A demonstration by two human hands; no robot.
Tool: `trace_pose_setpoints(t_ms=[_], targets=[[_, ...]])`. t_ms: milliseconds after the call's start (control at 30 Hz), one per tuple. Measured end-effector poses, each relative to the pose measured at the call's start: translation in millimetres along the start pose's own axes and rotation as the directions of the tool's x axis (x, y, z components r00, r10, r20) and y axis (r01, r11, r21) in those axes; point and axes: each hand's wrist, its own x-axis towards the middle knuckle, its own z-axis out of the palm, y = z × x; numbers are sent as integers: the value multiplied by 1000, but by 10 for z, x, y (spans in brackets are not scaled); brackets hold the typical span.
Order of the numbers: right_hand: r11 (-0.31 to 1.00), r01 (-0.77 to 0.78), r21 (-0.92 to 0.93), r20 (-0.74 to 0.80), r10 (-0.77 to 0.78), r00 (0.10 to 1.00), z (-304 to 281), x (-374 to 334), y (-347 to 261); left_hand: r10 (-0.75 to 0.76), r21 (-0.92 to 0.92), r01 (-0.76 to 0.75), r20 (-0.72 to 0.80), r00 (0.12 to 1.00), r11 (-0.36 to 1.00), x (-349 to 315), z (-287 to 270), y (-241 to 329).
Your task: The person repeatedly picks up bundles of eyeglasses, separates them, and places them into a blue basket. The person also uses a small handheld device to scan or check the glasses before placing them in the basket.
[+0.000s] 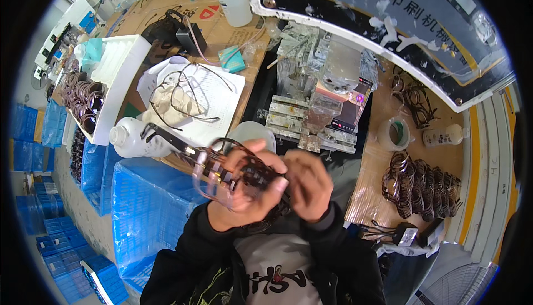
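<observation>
My left hand (252, 194) is closed round several dark brown eyeglass frames (214, 169), held stacked together in front of my chest. Their temples stick out to the upper left, and motion blurs part of the bunch. Close against the right end of the bunch is my right hand (310, 185), its fingers bent inward; whatever they pinch is hidden. Behind the hands stands a round whitish container (252, 134), partly covered by them. A pair of thin-rimmed glasses (179, 96) lies on white paper (222, 91) beyond my left hand.
A metal fixture (294, 113) stands ahead, with a lit phone (355, 105) against it. To the right are stacked eyeglass frames (419, 188), a tape roll (394, 134) and a small bottle (444, 135). A blue crate (150, 210), white bottle (139, 138) and foam box (119, 83) are left.
</observation>
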Motion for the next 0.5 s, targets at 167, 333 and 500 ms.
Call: trace_pose_setpoints(t_ms=[167, 333, 500], targets=[[988, -114, -103, 237, 136, 962, -20, 0, 518, -127, -285, 43, -283, 951, 957, -7, -154, -43], [984, 61, -169, 267, -14, 964, 142, -122, 663, -219, -370, 100, -295, 930, 924, -31, -240, -56], [996, 55, -66, 224, -38, 974, -80, -31, 499, -145, -211, 81, -306, 941, 974, -90, -308, -85]])
